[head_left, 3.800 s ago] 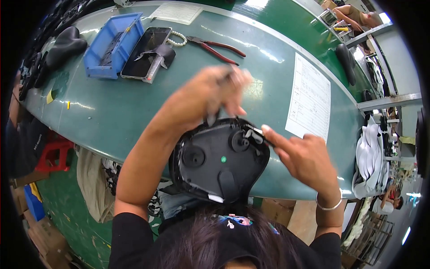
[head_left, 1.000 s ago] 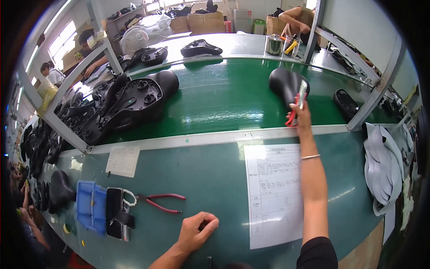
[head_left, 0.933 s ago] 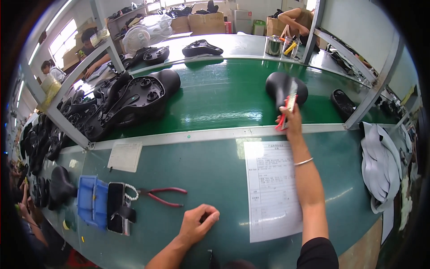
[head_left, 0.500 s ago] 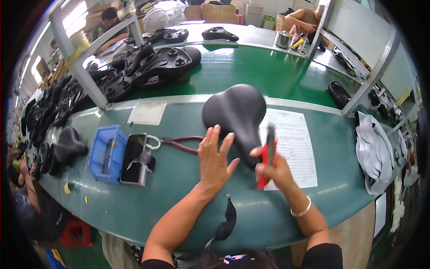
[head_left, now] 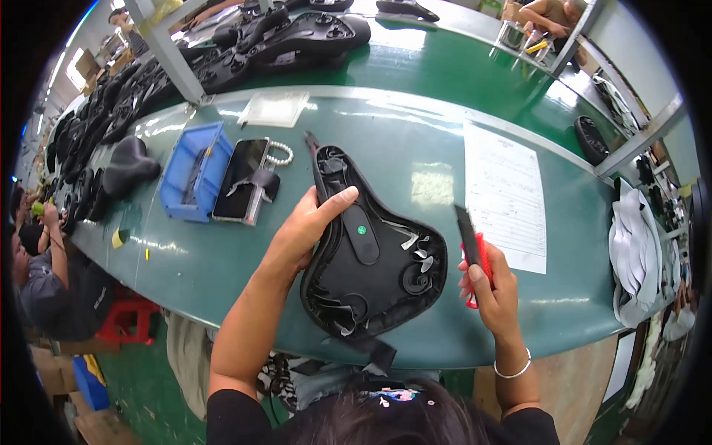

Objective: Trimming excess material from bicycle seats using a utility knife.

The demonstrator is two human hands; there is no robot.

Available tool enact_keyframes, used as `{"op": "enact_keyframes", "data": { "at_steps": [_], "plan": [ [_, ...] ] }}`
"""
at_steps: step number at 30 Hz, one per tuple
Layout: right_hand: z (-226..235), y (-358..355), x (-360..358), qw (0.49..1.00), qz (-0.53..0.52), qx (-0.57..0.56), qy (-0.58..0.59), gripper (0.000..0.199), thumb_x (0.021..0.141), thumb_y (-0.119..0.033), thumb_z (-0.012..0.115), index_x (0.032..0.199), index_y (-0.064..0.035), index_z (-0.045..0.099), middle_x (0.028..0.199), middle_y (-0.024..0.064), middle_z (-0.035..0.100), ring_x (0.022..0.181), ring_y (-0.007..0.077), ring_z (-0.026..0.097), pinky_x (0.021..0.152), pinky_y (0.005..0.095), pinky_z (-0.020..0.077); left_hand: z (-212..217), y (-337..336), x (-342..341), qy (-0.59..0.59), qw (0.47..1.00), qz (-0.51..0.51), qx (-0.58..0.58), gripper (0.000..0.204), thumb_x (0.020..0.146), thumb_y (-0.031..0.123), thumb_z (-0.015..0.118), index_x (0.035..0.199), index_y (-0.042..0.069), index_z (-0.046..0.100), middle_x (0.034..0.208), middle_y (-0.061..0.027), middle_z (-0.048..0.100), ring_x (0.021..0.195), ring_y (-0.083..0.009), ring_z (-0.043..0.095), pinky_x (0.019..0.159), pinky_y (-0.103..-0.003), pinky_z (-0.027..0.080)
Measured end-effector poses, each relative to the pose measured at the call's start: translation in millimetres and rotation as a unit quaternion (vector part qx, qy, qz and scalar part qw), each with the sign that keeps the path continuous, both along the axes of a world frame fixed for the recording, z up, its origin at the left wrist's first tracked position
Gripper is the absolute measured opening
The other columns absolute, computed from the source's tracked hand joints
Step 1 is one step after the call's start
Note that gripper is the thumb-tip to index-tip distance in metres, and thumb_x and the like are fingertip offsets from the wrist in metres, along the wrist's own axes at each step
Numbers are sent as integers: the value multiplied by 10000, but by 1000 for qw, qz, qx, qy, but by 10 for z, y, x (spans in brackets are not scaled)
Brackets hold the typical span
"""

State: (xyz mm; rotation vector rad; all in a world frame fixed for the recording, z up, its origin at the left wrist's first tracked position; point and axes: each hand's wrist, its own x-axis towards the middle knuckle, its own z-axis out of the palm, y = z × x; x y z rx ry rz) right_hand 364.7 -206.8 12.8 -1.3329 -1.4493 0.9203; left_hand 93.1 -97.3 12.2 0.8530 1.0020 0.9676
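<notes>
Saddle [head_left: 374,256], black and turned upside down, lies on the green tabletop [head_left: 415,159] right in front of the person. There is one saddle here, and its thin nose points away from the person. The left hand [head_left: 310,226] holds the saddle's left side, thumb lying across the underside, so its grip is closed on the saddle. The right hand [head_left: 493,285] is just beside the saddle's wide end. Its grip is wrapped tight around one red cutter [head_left: 473,248] with a black blade pointing up. One paper sheet [head_left: 504,194] lies to the right. One blue tray [head_left: 194,172] and one phone [head_left: 241,178] sit to the left. Many more black saddles [head_left: 297,37] are piled farther back.
</notes>
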Motion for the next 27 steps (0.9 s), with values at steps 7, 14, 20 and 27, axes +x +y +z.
{"op": "enact_keyframes", "data": {
  "at_steps": [7,14,20,27],
  "plan": [
    [242,342,148,866,176,269,-382,508,798,-32,615,1290,-134,540,722,54,579,567,194,554,501,304,442,222,71,-50,60,997,-39,34,379,856,312,660,1039,6,532,848,-38,573,717,-101,582,639,-245,499],
    [248,346,197,804,247,130,-525,529,858,-57,517,1361,-215,467,689,88,480,500,227,502,443,347,412,215,211,-4,102,993,-56,17,387,793,278,663,998,-23,532,825,-70,587,681,-108,585,617,-244,489],
    [-61,-595,-270,924,110,-2,-366,663,824,-32,580,1431,-148,338,706,165,513,504,347,526,479,433,461,143,-163,-55,98,992,76,-5,371,792,257,645,1005,-27,536,827,-54,576,677,-106,557,625,-243,471],
    [-90,-722,-258,993,1,-57,-104,565,859,-45,619,1369,-44,378,1054,183,642,723,279,661,683,344,542,123,-494,-163,53,982,180,-3,349,832,259,633,1042,-1,533,900,-33,528,764,-99,518,690,-253,457]
  ]
}}
